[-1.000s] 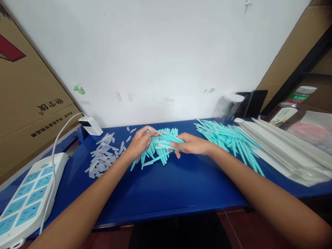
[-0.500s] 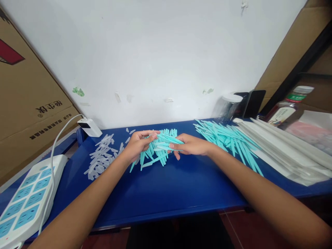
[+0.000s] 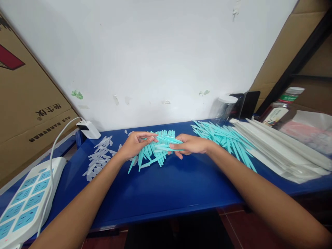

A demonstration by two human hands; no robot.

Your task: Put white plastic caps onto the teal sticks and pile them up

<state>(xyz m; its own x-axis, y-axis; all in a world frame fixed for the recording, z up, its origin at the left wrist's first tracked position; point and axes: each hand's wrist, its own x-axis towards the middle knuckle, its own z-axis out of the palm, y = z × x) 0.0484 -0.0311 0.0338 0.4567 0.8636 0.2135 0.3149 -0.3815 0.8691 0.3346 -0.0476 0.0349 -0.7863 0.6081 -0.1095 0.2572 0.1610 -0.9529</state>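
My right hand (image 3: 190,144) is closed around a small bundle of slim teal sticks (image 3: 168,139), shaped like eyebrow razors, their ends fanning out to the left. Thumb and index finger of my left hand (image 3: 136,142) come together at the left tips of that bundle; what they pinch is too small to make out. Beneath both hands lies a row of more teal razors (image 3: 149,152), partly hidden by them. Left of my left hand, translucent cap-like pieces (image 3: 97,160) lie in a loose heap.
At right, another pile of teal razors (image 3: 228,138) lies beside a stack of white sleeves (image 3: 280,152). Behind them stand a clear jar (image 3: 225,107), a dark phone (image 3: 249,104) and a bottle (image 3: 280,107). A power strip (image 3: 31,197) and white charger (image 3: 89,129) are at left.
The view has shifted slightly. My left thumb and fingers have moved a little at the bundle's tips. My right hand keeps its hold on the teal razors.
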